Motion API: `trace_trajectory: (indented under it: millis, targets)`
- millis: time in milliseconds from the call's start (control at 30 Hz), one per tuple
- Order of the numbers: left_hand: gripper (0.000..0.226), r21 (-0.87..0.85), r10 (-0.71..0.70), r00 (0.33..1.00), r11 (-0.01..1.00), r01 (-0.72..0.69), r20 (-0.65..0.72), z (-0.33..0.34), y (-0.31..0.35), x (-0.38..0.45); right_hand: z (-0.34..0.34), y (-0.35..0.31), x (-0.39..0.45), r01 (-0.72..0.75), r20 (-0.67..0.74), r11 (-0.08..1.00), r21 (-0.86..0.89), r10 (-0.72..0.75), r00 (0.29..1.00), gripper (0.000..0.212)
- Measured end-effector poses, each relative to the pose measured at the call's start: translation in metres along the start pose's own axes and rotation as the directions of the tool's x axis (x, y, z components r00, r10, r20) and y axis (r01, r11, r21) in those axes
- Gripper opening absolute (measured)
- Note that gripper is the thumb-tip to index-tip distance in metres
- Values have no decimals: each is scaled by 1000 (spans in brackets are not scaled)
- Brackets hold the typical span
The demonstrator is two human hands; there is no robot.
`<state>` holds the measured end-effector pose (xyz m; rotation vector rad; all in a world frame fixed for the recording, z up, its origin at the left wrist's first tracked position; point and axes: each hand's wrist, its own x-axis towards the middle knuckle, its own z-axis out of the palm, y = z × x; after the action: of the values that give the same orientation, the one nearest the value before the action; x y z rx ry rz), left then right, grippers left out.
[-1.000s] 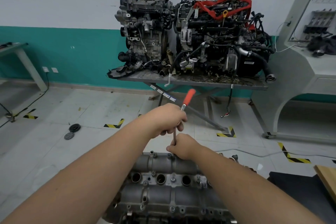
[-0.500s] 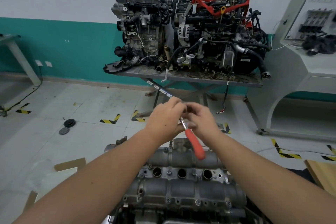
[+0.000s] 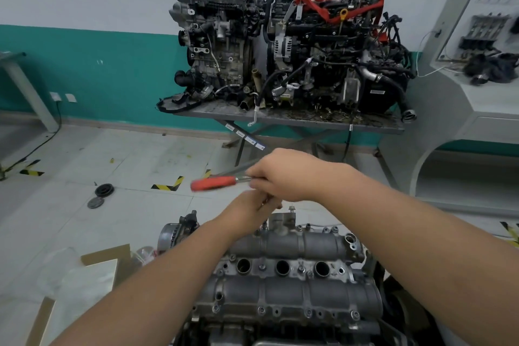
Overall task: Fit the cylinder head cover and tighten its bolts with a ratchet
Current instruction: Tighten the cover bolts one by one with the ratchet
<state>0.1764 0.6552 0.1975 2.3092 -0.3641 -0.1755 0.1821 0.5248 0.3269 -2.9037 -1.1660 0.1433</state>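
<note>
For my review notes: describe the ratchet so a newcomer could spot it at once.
Start at the grey cylinder head cover at bottom centre. Both hands meet above its far edge; the right hand grips the ratchet. Its blurred red-orange handle sticks out leftward, the only bright red tool nearby.

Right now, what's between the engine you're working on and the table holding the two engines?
In the head view, both hands, left and right, with the red-handled ratchet; behind them only floor with hazard tape.

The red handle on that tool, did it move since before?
Yes. The red handle has swung round: it earlier pointed up, then toward the cylinder head cover, and now sticks out left, level, above it.
</note>
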Motion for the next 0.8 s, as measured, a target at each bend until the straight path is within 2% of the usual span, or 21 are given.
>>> trace_trajectory:
  millis: [67, 100, 133, 167, 233, 300, 333, 367, 400, 433, 467, 500, 567, 600, 633, 667, 700, 733, 800]
  targets:
    - [31, 176, -63, 998, 983, 57, 31, 12, -15, 3, 1, -5, 9, -105, 18, 980, 168, 103, 994, 33]
    - [30, 296, -76, 997, 953, 62, 34, 19, -24, 5, 3, -6, 12, -178, 51, 930, 321, 171, 984, 31]
    - [30, 384, -102, 994, 920, 78, 42, 26, -32, 5, 6, -8, 13, -249, 98, 823, 511, 232, 968, 26]
    - [33, 419, -120, 992, 904, 90, 46, 32, -40, 3, 11, -9, 14, -299, 150, 641, 706, 278, 949, 20]
    - [37, 455, -123, 992, 885, 100, 21, 42, -56, -1, 24, -10, 13, -270, 205, 152, 951, 344, 916, 11]
    - [40, 465, -80, 996, 881, 86, -32, 50, -66, -1, 38, -10, 13, -106, 216, -268, 958, 426, 879, 13]
    - [41, 454, -76, 996, 886, 88, -45, 51, -67, 1, 45, -10, 13, -9, 226, -429, 903, 459, 859, 17]
    - [42, 444, -100, 994, 889, 109, -45, 52, -66, 3, 50, -11, 13, 85, 229, -544, 835, 484, 844, 20]
    - [43, 445, -131, 991, 885, 134, -38, 53, -64, 6, 55, -11, 13, 170, 215, -614, 771, 502, 838, 21]
    - [44, 458, -161, 986, 875, 158, -34, 54, -63, 8, 58, -12, 14, 237, 180, -627, 742, 528, 830, 21]
    - [45, 476, -179, 983, 862, 175, -36, 55, -62, 10, 62, -13, 14, 284, 119, -578, 765, 560, 820, 20]
    - [45, 487, -191, 981, 853, 185, -37, 55, -61, 10, 66, -15, 14, 303, 42, -470, 829, 592, 805, 17]
    - [46, 496, -199, 979, 846, 194, -45, 56, -62, 14, 76, -18, 16, 261, -128, -134, 956, 610, 782, 22]
    - [46, 506, -199, 979, 841, 192, -40, 56, -63, 14, 81, -20, 16, 257, -255, 85, 963, 602, 756, 25]
    - [45, 515, -210, 977, 835, 191, -22, 55, -63, 15, 86, -21, 17, 256, -426, 356, 899, 571, 701, 26]
    - [41, 525, -226, 974, 828, 195, -6, 55, -63, 15, 91, -20, 19, 234, -615, 636, 736, 483, 623, 27]
    - [37, 520, -245, 970, 828, 209, -1, 54, -63, 16, 95, -18, 22, 181, -758, 841, 510, 341, 556, 25]
    - [35, 491, -254, 967, 842, 224, -6, 54, -64, 17, 96, -15, 24, 114, -824, 945, 306, 203, 528, 20]
    - [38, 405, -239, 971, 888, 219, -1, 54, -66, 16, 88, -9, 24, -1, -801, 999, 52, 42, 598, 11]
